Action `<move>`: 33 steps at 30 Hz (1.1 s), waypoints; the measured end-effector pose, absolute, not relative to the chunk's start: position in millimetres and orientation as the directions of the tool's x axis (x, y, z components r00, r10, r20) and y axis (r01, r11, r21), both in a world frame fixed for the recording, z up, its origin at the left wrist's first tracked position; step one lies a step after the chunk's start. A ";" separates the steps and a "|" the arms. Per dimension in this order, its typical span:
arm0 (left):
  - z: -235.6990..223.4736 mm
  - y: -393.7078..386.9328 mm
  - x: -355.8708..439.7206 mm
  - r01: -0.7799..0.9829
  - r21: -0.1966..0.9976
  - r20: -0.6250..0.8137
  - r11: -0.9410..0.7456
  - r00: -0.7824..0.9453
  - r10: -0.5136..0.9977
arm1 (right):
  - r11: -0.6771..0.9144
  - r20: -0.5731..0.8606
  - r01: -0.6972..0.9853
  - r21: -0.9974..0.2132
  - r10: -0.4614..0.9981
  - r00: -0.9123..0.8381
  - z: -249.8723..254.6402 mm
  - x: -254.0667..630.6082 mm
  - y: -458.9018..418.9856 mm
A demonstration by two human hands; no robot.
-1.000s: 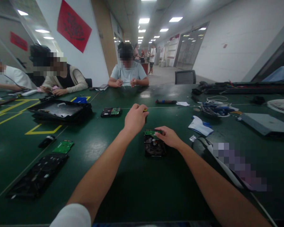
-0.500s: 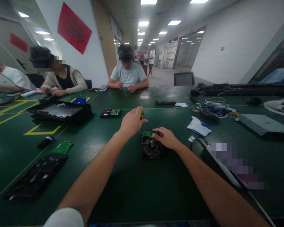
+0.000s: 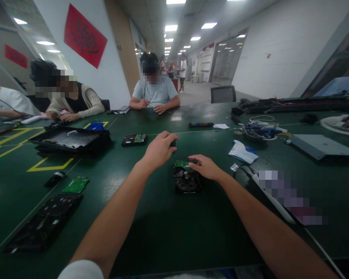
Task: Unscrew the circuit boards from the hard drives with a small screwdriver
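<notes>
A hard drive [image 3: 187, 181] with a green circuit board [image 3: 181, 166] at its far end lies on the table in front of me. My left hand [image 3: 160, 147] has its thumb and fingers around the dark handle of a screwdriver [image 3: 173, 143], above the drive's far left corner. The thin shaft is hard to make out, and its tip is not clearly visible. On the far right side of the drive, my right hand [image 3: 205, 166] grips the edge, its thumb by the circuit board and its fingers bent over the far end.
Left lie another hard drive [image 3: 134, 139], a loose green circuit board [image 3: 76, 185], a black plate-like part [image 3: 45, 223] and black trays [image 3: 72, 139]. Right are a glove [image 3: 242, 152], a cable bundle [image 3: 260, 131] and a grey metal box [image 3: 322, 146]. A co-worker [image 3: 154, 93] sits opposite.
My left fingers have shifted round the screwdriver handle, whose yellow part no longer shows. My right hand stays on the drive. The whole view has shifted slightly.
</notes>
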State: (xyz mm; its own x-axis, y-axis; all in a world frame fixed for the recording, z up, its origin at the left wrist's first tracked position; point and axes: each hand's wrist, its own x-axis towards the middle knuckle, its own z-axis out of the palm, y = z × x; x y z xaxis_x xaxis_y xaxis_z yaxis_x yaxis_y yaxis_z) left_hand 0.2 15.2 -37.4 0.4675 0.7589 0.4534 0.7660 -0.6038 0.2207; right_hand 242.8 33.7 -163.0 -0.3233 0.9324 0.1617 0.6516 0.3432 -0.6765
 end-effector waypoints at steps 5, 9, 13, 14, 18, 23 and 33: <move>-33.8 15.9 -2.2 0.726 0.283 0.422 -0.627 0.493 0.761 | 0.316 0.120 0.558 -0.767 0.926 -0.359 -170.9 247.1 36.0; -37.0 18.9 -1.0 0.654 0.360 0.451 -0.665 0.503 0.738 | 0.355 0.165 0.527 -0.772 0.913 -0.372 -177.3 246.4 38.2; -42.0 21.8 -0.2 0.603 0.411 0.473 -0.684 0.500 0.725 | 0.352 0.190 0.502 -0.790 0.919 -0.345 -180.9 244.2 40.5; -43.1 22.5 -0.2 0.598 0.412 0.477 -0.687 0.501 0.722 | 0.356 0.198 0.497 -0.792 0.919 -0.342 -181.5 243.7 41.1; -46.5 25.0 -0.3 0.603 0.402 0.488 -0.689 0.495 0.719 | 0.394 0.238 0.512 -0.763 0.908 -0.344 -183.3 241.3 42.9; -49.0 25.3 -0.7 0.623 0.439 0.499 -0.647 0.430 0.753 | 0.394 0.252 0.563 -0.726 0.915 -0.316 -182.0 236.8 42.8; -58.0 31.4 6.3 0.267 0.813 0.427 -0.518 0.332 0.841 | 0.384 0.244 0.594 -0.707 0.921 -0.305 -176.6 233.7 38.8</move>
